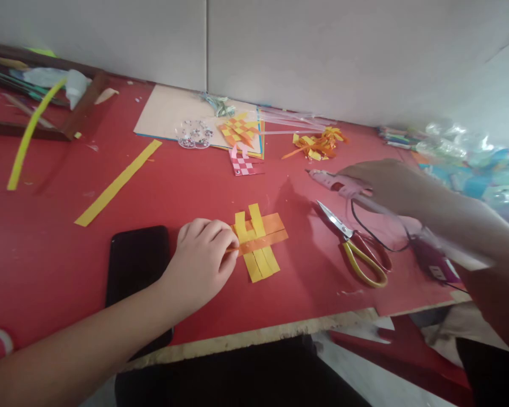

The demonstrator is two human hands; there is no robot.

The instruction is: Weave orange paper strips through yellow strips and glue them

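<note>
My left hand (206, 249) is closed, pinching the left end of an orange paper strip (257, 244). That strip crosses yellow paper strips (261, 265) in a small woven piece lying on the table, with another orange strip (275, 223) above it. To the right, my right hand (377, 181) is wrapped round a pink glue gun (324, 180), its nozzle pointing left above the table. This hand is blurred and its fingers are partly hidden. Scissors (348, 237) with yellow and red handles lie below the glue gun, blades partly apart.
A black phone (138, 263) lies left of the woven piece. Loose yellow strips (119, 183), a pink checkered paper piece (242, 164), orange-yellow woven paper (237, 130), paper scraps (318, 146) and clear glue sticks (297, 120) lie farther back. A wooden tray (85, 104) stands far left.
</note>
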